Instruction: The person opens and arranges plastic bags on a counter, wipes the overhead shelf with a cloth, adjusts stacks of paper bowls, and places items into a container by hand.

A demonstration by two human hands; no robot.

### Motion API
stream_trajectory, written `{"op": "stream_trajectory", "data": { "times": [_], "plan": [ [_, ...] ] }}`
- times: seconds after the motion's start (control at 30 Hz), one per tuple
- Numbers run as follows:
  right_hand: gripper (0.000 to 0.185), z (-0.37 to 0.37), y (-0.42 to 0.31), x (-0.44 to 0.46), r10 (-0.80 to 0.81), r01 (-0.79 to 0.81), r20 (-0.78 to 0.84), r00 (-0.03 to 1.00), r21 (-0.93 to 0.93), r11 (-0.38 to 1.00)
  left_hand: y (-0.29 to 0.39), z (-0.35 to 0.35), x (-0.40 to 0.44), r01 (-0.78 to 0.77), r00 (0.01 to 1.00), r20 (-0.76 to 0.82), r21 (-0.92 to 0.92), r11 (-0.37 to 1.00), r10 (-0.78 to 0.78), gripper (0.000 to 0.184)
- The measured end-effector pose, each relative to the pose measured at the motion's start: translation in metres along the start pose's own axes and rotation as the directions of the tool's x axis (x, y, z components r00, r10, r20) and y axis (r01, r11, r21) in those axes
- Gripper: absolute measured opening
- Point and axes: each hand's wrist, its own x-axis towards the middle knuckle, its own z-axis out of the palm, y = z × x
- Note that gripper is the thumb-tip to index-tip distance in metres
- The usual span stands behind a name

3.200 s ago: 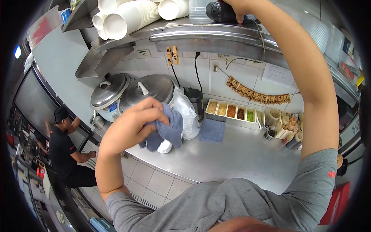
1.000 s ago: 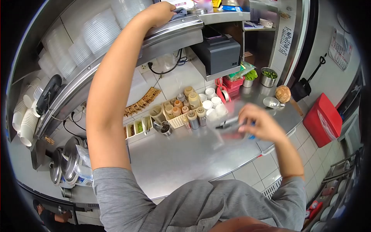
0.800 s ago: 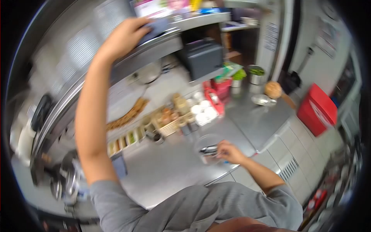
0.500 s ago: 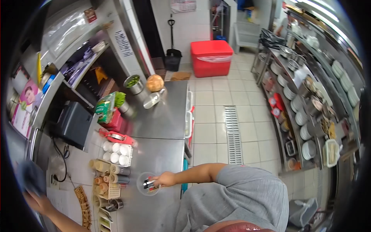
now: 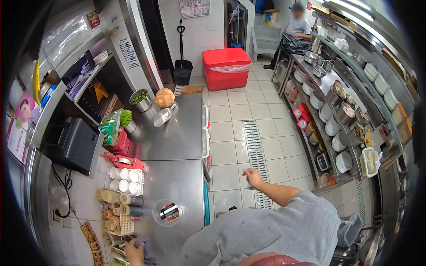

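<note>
My left hand (image 5: 134, 252) is closed on a blue-grey cloth (image 5: 145, 252), low over the counter beside the basket of bottles. Away from the counter, above the floor, my right hand (image 5: 254, 178) has its fingers curled in; a small bluish bit shows beneath it, too small to name. A clear round container (image 5: 156, 218) stands on the steel counter (image 5: 173, 181) with several black, white and red pens or markers (image 5: 169, 212) inside. Neither hand touches it. Left of it are squeeze bottles (image 5: 131, 205) in a cream basket (image 5: 127, 228).
White-lidded tubs (image 5: 133, 176) and a red tape dispenser (image 5: 126, 161) line the counter's wall side. Farther back are a steel pot of green fruit (image 5: 141, 101) and a metal scoop (image 5: 164, 116). A red cooler (image 5: 226, 73) stands on the floor. A person (image 5: 295, 26) sits near the right-hand shelves.
My right hand has left the container and swung right, over the floor. My left hand has come from the far left down to the counter with the cloth. The view has shifted slightly.
</note>
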Motion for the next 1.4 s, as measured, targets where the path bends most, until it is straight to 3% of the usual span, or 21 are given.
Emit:
{"op": "stream_trajectory", "data": {
  "times": [0.03,0.07,0.1,0.17,0.2,0.27,0.37,0.43,0.47,0.5,0.57,0.67,0.73,0.77,0.83,0.97,1.17,1.3,1.4],
  "plan": [
    [0.036,-0.007,0.007,-0.001,0.031,-0.03,-0.035,0.999,0.043,0.999,0.006,0.003,-0.011,0.064,0.998,-0.031,0.172,0.983,-0.06,0.052],
    [0.04,-0.01,0.009,-0.004,0.042,-0.039,-0.062,0.997,0.045,0.998,0.025,-0.005,-0.017,0.172,0.985,-0.047,0.157,0.973,-0.167,0.065],
    [0.04,-0.007,0.009,-0.008,0.044,-0.042,-0.062,0.997,0.044,0.998,0.025,-0.007,-0.012,0.173,0.985,-0.045,0.158,0.972,-0.168,0.065],
    [0.042,0.003,0.005,-0.016,0.062,-0.057,-0.116,0.991,0.046,0.997,0.025,-0.006,0.002,-0.07,0.986,-0.146,0.047,0.996,0.076,0.066],
    [0.047,0.01,0.0,-0.02,0.056,-0.054,-0.132,0.99,0.023,0.998,0.036,-0.011,0.006,-0.072,0.987,-0.143,0.048,0.996,0.078,0.066],
    [0.047,0.024,-0.014,-0.029,0.071,-0.072,-0.11,0.991,-0.005,0.997,0.07,-0.018,0.012,-0.436,0.894,-0.194,-0.161,0.885,0.405,0.058],
    [0.049,0.025,0.003,-0.024,0.056,-0.067,-0.103,0.993,-0.109,0.992,0.139,-0.024,0.005,-0.578,0.816,-0.209,-0.275,0.768,0.539,0.054],
    [0.048,0.01,0.028,-0.007,-0.045,0.003,-0.184,0.982,-0.221,0.975,0.184,-0.024,0.002,-0.646,0.762,-0.21,-0.299,0.702,0.612,0.053],
    [0.043,-0.004,0.043,0.006,0.04,-0.099,-0.226,0.973,-0.257,0.961,0.205,-0.023,0.002,-0.705,0.704,-0.207,-0.321,0.632,0.68,0.051],
    [0.043,-0.02,0.062,0.018,0.04,-0.1,-0.229,0.973,-0.256,0.962,0.225,-0.02,0.003,-0.707,0.702,-0.206,-0.321,0.631,0.682,0.051],
    [0.04,-0.06,0.094,0.039,0.164,-0.277,-0.351,0.922,-0.3,0.913,0.267,-0.014,0.01,-0.723,0.618,-0.111,-0.47,0.507,0.778,0.046],
    [0.036,-0.129,0.11,0.053,0.135,-0.304,-0.398,0.907,-0.401,0.864,0.327,0.001,0.031,-0.765,0.587,-0.103,-0.393,0.51,0.803,0.045],
    [0.036,-0.178,0.114,0.064,0.29,-0.453,-0.358,0.888,-0.563,0.691,0.374,0.011,0.048,-0.795,0.565,-0.121,-0.343,0.5,0.816,0.045],
    [0.036,-0.204,0.114,0.073,0.29,-0.454,-0.359,0.887,-0.566,0.688,0.399,0.016,0.055,-0.808,0.553,-0.129,-0.321,0.493,0.823,0.046],
    [0.037,-0.249,0.122,0.087,0.402,-0.49,-0.307,0.863,-0.705,0.513,0.451,0.019,0.063,-0.814,0.548,-0.122,-0.304,0.494,0.828,0.047],
    [0.039,-0.309,0.072,0.135,0.585,-0.641,-0.314,0.748,-0.569,0.514,0.545,0.025,0.075,-0.868,0.446,-0.078,-0.281,0.41,0.892,0.049],
    [0.04,-0.329,0.077,0.214,0.387,-0.568,-0.423,0.819,-0.51,0.646,0.624,0.038,0.105,-0.877,0.411,0.05,-0.249,0.41,0.91,0.051],
    [0.043,-0.306,0.077,0.258,0.455,-0.515,-0.265,0.85,-0.598,0.614,0.661,0.053,0.141,-0.867,0.427,0.11,-0.234,0.441,0.897,0.053],
    [0.045,-0.289,0.077,0.284,0.474,-0.383,-0.098,0.875,-0.738,0.555,0.691,0.064,0.174,-0.854,0.434,0.185,-0.227,0.468,0.882,0.055]
  ]
}}
